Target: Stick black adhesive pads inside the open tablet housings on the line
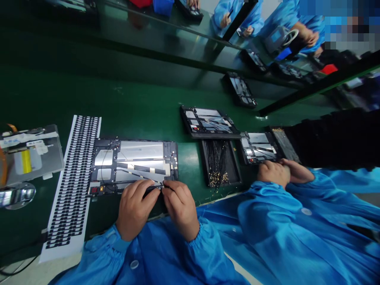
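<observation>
An opened tablet (pixel 139 150), its silver battery plates and black ribbon strips exposed, lies on the green bench in front of me. At its near edge, my left hand (pixel 135 209) is closed in a pinch by a small dark piece (pixel 151 191). My right hand (pixel 181 209) pinches just beside it, and the two sets of fingertips almost meet. What exactly the fingers hold is too small and covered to name. A thin black cable curves over the tablet's left part. Under the tablet's left edge runs a white sheet (pixel 63 253) with rows of black stickers.
Right of me, a black tray (pixel 236 174) holds many thin black cables with gold ends (pixel 218 166). Another opened tablet (pixel 209 120) sits behind it. A co-worker's hands (pixel 274 173) work at a further tablet (pixel 258 146). A clear panel with yellow tape (pixel 28 158) lies left.
</observation>
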A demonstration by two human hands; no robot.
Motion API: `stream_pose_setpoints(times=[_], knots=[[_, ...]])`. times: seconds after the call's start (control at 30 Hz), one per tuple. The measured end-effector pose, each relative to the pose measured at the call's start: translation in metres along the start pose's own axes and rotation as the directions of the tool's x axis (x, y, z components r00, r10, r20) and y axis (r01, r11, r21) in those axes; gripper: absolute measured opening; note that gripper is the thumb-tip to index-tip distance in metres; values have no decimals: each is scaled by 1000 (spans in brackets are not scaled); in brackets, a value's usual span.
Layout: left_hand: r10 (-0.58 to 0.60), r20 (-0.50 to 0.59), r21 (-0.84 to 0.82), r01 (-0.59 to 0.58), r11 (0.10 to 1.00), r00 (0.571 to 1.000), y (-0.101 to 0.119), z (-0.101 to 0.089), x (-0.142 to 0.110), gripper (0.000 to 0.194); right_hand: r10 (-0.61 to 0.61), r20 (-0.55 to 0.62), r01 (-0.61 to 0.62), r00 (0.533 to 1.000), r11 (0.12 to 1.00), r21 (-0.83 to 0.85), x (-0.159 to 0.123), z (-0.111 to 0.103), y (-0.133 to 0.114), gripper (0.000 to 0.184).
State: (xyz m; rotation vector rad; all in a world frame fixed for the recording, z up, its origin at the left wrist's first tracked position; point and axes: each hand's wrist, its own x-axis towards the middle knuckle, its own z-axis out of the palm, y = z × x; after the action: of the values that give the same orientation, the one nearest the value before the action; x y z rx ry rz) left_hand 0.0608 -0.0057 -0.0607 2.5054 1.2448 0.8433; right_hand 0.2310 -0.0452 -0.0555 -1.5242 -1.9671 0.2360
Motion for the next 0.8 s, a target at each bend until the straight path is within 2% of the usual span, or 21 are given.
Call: stream_pose_setpoints(times=[0.1,0.2,0.4,0.6,0.67,0.73,0.8], knots=[[4,-7,-23,-4,1000,1000,-1,0,0,11,25,-56,-21,998,997,72,-4,3,2,24],[-2,-26,-52,1,999,1000,-2,1,0,12,-9,-69,17,998,994,108,-8,5,7,33],[-10,-67,-45,7,999,998,-2,2,1,11,-174,-90,176,981,984,9,-14,10,14,59],[-24,-56,-47,22,999,998,-1,4,3,13,-166,-29,165,986,986,-18,-16,10,17,63],[-23,-87,-74,17,997,996,2,0,3,14,-178,-8,178,984,984,-12,-17,9,18,63],[-48,-162,-96,33,995,986,6,-10,0,18,-187,-10,187,982,982,-17,-17,9,18,63],[-126,-226,-96,106,990,966,10,-26,-6,19,-186,-12,185,983,982,-41,-16,9,16,61]])
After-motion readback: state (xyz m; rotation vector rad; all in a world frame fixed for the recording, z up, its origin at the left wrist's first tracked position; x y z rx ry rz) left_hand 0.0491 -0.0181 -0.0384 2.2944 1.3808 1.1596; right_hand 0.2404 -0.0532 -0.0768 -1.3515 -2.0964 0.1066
